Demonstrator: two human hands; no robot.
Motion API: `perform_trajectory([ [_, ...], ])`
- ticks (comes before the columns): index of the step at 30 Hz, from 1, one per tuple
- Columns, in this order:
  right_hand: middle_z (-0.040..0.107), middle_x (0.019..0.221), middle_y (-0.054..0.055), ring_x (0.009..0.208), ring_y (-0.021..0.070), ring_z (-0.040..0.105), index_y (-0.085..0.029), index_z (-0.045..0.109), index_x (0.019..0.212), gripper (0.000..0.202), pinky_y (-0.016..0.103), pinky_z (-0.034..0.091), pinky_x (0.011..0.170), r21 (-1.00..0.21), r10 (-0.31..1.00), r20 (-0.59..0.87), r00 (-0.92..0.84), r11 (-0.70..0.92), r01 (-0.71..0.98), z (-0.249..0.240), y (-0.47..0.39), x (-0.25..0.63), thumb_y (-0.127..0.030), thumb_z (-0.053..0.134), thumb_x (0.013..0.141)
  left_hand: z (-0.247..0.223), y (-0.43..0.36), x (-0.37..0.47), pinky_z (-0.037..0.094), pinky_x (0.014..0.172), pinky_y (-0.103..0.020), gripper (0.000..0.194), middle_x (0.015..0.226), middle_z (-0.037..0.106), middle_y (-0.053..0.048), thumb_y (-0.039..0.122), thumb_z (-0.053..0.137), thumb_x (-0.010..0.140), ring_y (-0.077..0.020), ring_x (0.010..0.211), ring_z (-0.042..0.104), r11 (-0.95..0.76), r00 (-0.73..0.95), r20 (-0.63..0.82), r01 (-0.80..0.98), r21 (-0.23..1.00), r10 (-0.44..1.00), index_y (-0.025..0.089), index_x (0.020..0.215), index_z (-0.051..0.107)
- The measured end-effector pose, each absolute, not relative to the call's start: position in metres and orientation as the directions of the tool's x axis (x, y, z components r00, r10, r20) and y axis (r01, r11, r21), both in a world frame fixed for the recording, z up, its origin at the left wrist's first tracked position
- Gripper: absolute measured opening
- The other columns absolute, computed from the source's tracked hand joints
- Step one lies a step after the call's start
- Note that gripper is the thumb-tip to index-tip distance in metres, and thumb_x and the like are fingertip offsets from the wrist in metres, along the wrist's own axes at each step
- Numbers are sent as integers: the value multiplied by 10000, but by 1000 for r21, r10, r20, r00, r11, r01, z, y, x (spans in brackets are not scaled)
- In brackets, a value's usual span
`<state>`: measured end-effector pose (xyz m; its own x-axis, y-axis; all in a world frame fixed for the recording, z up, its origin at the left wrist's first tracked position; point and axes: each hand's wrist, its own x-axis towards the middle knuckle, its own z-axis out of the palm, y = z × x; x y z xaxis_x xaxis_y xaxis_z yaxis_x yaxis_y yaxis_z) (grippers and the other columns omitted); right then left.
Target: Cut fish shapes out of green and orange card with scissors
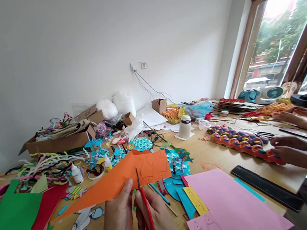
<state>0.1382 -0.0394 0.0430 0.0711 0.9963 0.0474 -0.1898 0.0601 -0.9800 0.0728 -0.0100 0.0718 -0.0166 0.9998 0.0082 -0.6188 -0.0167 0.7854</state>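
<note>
My left hand (118, 212) pinches the lower edge of a long sheet of orange paper (108, 180) between thumb and fingers. Fish outlines are drawn in dark line on the sheet's right end. Red-handled scissors (147, 213) are gripped in my right hand (157, 211), close beside the left. Their blades point up and lie across the orange paper, just left of the drawn fish. Below the sheet, a blue pen (158, 194) and a thin wooden stick rest on the table, partly behind my right hand.
Pink paper (231, 200) with drawn fish lies at right, beside a black tray-like strip (265, 186). Green paper (10, 227) covers the left. Glue bottles (77, 174), pipe cleaners and a cardboard box (58, 141) stand behind. Other people's hands (287, 148) touch a painted egg tray (242, 143).
</note>
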Motion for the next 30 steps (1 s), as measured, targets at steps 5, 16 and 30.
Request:
perform_trajectory([
  [5, 355, 441, -87, 339, 52, 326, -198, 395, 670, 502, 144, 278, 308, -977, 996, 34, 78, 49, -208, 41, -40, 138, -690, 423, 766, 68, -9, 72, 543, 574, -261, 268, 776, 693, -9, 224, 769, 556, -205, 749, 672, -20, -30, 2, -614, 789, 1000, 172, 783, 636],
  [16, 344, 457, -88, 328, 57, 306, -193, 448, 709, 498, 161, 291, 309, -973, 995, 66, 76, 81, -217, 38, -41, 139, -683, 401, 783, 68, -14, 73, 548, 620, -262, 296, 773, 701, -13, 224, 790, 512, -213, 797, 666, 3, -34, -29, -590, 808, 999, 175, 767, 648],
  [30, 421, 478, -66, 357, 67, 373, -205, 403, 673, 474, 176, 277, 337, -958, 994, 70, 84, 90, -272, 35, -43, 142, -665, 422, 789, 56, -23, 72, 323, 235, -179, 274, 524, 551, 48, 324, 763, 565, -110, 363, 502, 87, 126, -24, -523, 848, 992, 165, 678, 571],
])
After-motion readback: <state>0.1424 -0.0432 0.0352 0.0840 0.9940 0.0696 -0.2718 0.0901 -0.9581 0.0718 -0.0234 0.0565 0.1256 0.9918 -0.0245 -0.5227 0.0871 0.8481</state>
